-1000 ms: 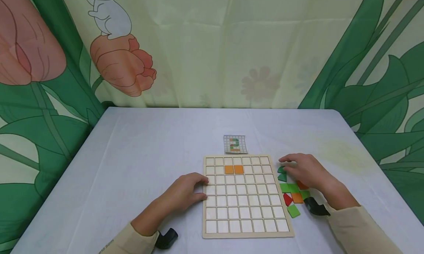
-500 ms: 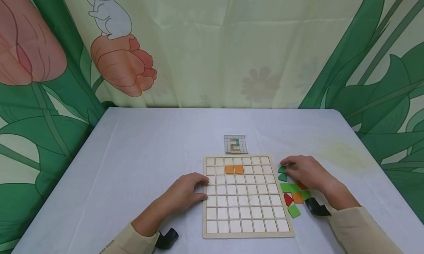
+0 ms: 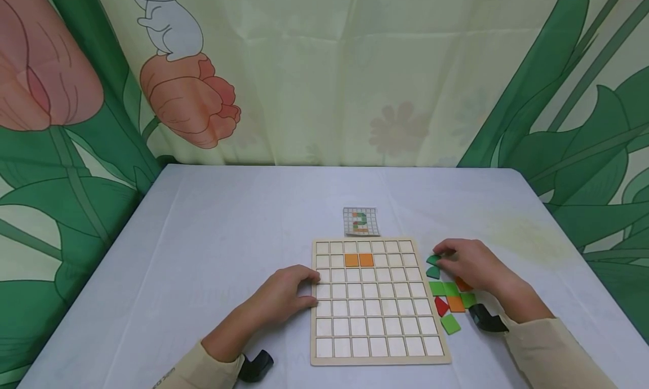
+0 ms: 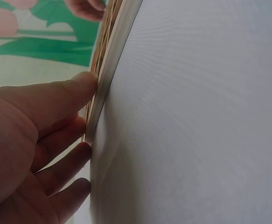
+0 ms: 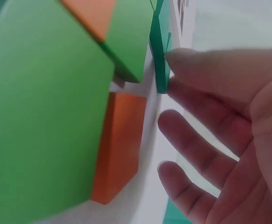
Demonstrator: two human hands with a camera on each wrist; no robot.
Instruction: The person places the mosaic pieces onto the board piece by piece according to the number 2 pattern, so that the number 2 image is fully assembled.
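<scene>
A light wooden grid board (image 3: 380, 360) lies on the table, with two orange square tiles (image 3: 358, 260) side by side in its second row. My left hand (image 3: 279, 296) touches the board's left edge with thumb and fingertips spread along it. Right of the board, my right hand (image 3: 474, 262) pinches a dark green curved-edged tile (image 5: 160, 46) between thumb and index finger, low by the table. A second dark green tile (image 3: 433, 272) lies just in front of it. Nearby are several light green tiles (image 3: 450, 324), orange tiles (image 3: 456, 304) and a red tile (image 3: 441, 306), partly hidden by the hand.
A small printed card (image 3: 360, 221) with a coloured grid pattern lies just behind the board. White cloth covers the table (image 3: 228, 220). A curtain (image 3: 324, 73) with printed plants hangs behind it. Black wrist devices (image 3: 256, 366) sit by both sleeves.
My right hand has shifted slightly to the right, and the dark green tile at its fingertips has moved a little with it. My left hand stays at the board's edge.
</scene>
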